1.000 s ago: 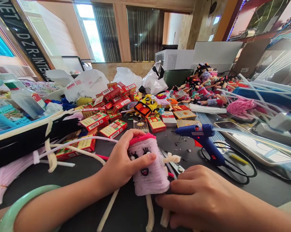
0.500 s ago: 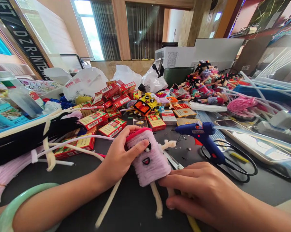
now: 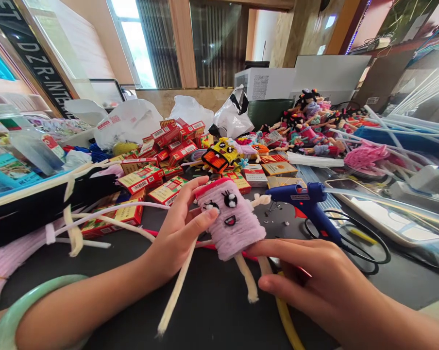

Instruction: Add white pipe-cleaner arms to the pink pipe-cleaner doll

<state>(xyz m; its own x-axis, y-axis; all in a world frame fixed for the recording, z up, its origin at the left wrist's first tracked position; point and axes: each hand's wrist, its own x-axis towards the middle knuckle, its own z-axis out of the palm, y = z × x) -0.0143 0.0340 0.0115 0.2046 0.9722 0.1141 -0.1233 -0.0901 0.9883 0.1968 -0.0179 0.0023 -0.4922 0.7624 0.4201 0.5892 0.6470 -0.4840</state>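
Note:
A lilac pipe-cleaner doll (image 3: 237, 223), box-shaped with a red top edge, black-and-white eyes and a small open mouth, is tilted above the dark table. My left hand (image 3: 183, 228) grips its left side, thumb on the front by one eye. At the lower right corner, my right hand (image 3: 307, 277) has its index finger against the doll and its thumb beside one cream leg. The other cream leg (image 3: 247, 279) dangles free. A long cream strip (image 3: 177, 289) hangs below my left hand. Part of a yellow strip (image 3: 288, 323) shows under my right hand.
A blue glue gun (image 3: 307, 204) with a black cord lies to the right, near a phone (image 3: 387, 214). Red cigarette boxes (image 3: 143, 179) are piled behind the doll. Finished dolls (image 3: 310, 121) heap at the back right. Lilac pipe cleaners (image 3: 19, 257) lie at left.
The doll has shifted up and to the right and turned, so both eyes now show. My left thumb has slid lower on its face, and my right hand has moved slightly right with it.

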